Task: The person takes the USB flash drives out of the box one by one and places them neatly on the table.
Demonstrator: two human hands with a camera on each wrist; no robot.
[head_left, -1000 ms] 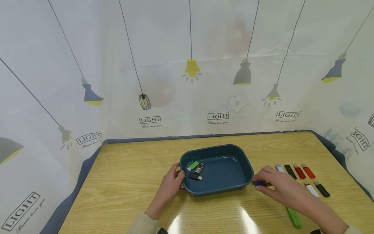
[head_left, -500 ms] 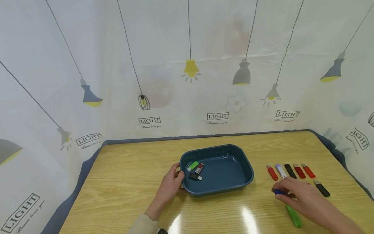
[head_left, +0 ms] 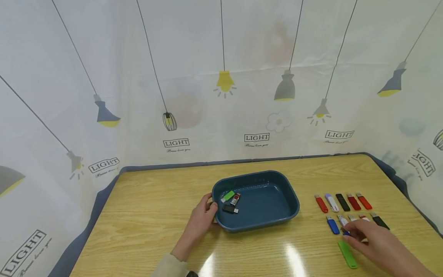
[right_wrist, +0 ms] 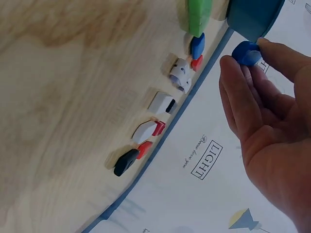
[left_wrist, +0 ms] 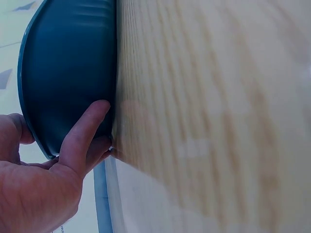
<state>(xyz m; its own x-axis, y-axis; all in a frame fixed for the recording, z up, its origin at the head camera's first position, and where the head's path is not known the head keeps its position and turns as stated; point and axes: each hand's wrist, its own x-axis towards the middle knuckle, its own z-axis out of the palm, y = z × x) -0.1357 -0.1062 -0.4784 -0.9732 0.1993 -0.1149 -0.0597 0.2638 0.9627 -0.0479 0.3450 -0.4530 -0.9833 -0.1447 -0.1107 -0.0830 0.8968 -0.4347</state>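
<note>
My left hand (head_left: 201, 217) grips the left wall of a dark blue plastic bin (head_left: 257, 227), thumb over the rim and fingers on the outside in the left wrist view. Inside the bin's left end lie a green USB stick (head_left: 228, 196), a red-and-silver USB stick (head_left: 235, 199) and a black USB stick (head_left: 229, 209). My right hand (head_left: 375, 238) pinches a blue USB stick (right_wrist: 247, 53) between thumb and fingertips, held above the rows of USB sticks on the table. Part of the near row is hidden behind this hand.
Two rows of USB sticks lie right of the bin, including a red one (head_left: 321, 204), a lavender one (head_left: 332, 203) and another blue one (head_left: 333, 226). A long green stick (head_left: 347, 254) lies nearer. A printed curtain (head_left: 207, 96) surrounds the wooden table (head_left: 155, 200).
My right hand has moved right, away from the bin's right edge to over the near row, still pinching the blue USB stick. My left hand and the bin have stayed put.
</note>
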